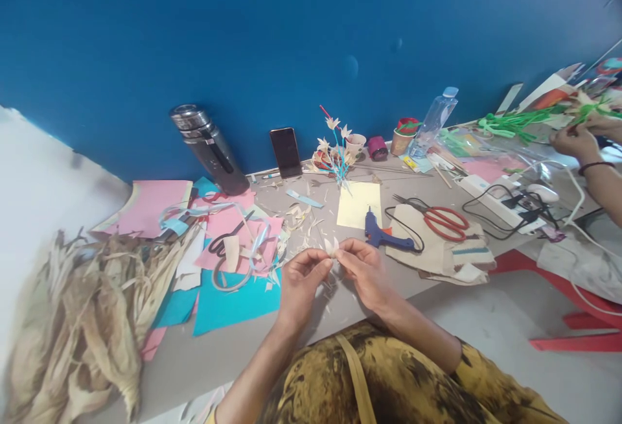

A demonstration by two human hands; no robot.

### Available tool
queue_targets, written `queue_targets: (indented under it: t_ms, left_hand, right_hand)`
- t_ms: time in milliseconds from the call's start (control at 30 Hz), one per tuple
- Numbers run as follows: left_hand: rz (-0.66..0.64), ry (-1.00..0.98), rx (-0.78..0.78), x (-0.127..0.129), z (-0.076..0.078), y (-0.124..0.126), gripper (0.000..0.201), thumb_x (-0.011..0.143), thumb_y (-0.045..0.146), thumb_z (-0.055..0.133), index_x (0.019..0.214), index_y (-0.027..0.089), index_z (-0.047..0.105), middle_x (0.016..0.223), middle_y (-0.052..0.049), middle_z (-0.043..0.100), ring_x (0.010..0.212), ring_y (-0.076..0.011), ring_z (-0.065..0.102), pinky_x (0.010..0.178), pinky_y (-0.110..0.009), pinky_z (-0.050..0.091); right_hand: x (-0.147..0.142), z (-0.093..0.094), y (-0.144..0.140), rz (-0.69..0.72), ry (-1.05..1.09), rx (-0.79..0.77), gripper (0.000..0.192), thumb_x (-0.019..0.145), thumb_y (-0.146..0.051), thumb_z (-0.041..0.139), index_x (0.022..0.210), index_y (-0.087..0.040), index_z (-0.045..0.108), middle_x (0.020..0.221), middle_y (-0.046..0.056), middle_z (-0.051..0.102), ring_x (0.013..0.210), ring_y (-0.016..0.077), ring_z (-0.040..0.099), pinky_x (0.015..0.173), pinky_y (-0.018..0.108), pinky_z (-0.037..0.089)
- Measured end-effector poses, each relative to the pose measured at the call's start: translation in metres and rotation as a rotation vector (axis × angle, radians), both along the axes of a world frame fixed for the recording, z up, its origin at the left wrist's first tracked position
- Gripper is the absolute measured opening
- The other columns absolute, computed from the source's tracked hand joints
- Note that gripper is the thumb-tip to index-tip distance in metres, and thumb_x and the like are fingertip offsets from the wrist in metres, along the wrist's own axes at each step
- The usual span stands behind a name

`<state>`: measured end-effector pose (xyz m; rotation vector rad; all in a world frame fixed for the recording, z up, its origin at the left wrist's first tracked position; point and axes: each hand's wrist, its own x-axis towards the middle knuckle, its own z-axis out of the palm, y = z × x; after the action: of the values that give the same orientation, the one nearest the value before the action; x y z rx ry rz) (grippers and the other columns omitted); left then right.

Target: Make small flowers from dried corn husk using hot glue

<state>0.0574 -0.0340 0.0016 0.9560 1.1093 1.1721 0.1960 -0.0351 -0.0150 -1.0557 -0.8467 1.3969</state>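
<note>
My left hand (300, 281) and my right hand (363, 270) meet over the grey table (204, 359), fingertips pinched together on a small cream husk flower (333, 246). Just beyond it lie a blue glue gun (381, 235) and a yellow paper sheet (358, 204). A bunch of finished husk flowers on blue sticks (334, 152) stands at the back by the blue wall.
Dried corn husks (82, 320) pile at the left. Pink and blue paper (228, 281), black scissors (226, 240) and ribbon lie beside them. Red scissors (444, 222), a power strip (495, 200), a flask (208, 148), a phone (286, 152) and a bottle (432, 122) stand farther back. Another person's hands (580, 139) hold green stems at right.
</note>
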Motion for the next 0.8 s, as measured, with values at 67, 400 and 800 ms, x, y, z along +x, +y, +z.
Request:
queue_targets:
  t_ms: [67, 400, 800]
  left_hand:
    - [0.010, 0.056, 0.018, 0.000, 0.004, -0.001, 0.014, 0.072, 0.027, 0.077, 0.072, 0.016, 0.068, 0.059, 0.003, 0.056, 0.056, -0.0094, 0.046, 0.058, -0.022, 0.038]
    - [-0.005, 0.110, 0.052, 0.005, 0.010, -0.003, 0.018, 0.078, 0.030, 0.067, 0.068, 0.017, 0.059, 0.058, 0.005, 0.050, 0.056, -0.0094, 0.042, 0.056, -0.022, 0.035]
    - [0.012, 0.013, 0.015, 0.006, 0.003, -0.009, 0.017, 0.073, 0.028, 0.077, 0.078, 0.015, 0.068, 0.065, 0.002, 0.060, 0.060, -0.0100, 0.049, 0.061, -0.023, 0.041]
  right_hand:
    - [0.000, -0.001, 0.000, 0.025, -0.025, -0.001, 0.027, 0.080, -0.040, 0.077, 0.073, -0.017, 0.065, 0.054, -0.007, 0.044, 0.047, 0.0064, 0.031, 0.045, 0.021, 0.023]
    - [0.004, 0.001, -0.006, 0.108, -0.074, 0.050, 0.023, 0.081, -0.039, 0.076, 0.077, -0.018, 0.068, 0.061, -0.004, 0.054, 0.053, 0.0084, 0.038, 0.049, 0.022, 0.029]
    - [0.002, 0.002, -0.012, 0.018, -0.016, 0.080, 0.021, 0.081, -0.037, 0.077, 0.076, -0.019, 0.067, 0.061, -0.004, 0.055, 0.053, 0.0095, 0.045, 0.053, 0.023, 0.037]
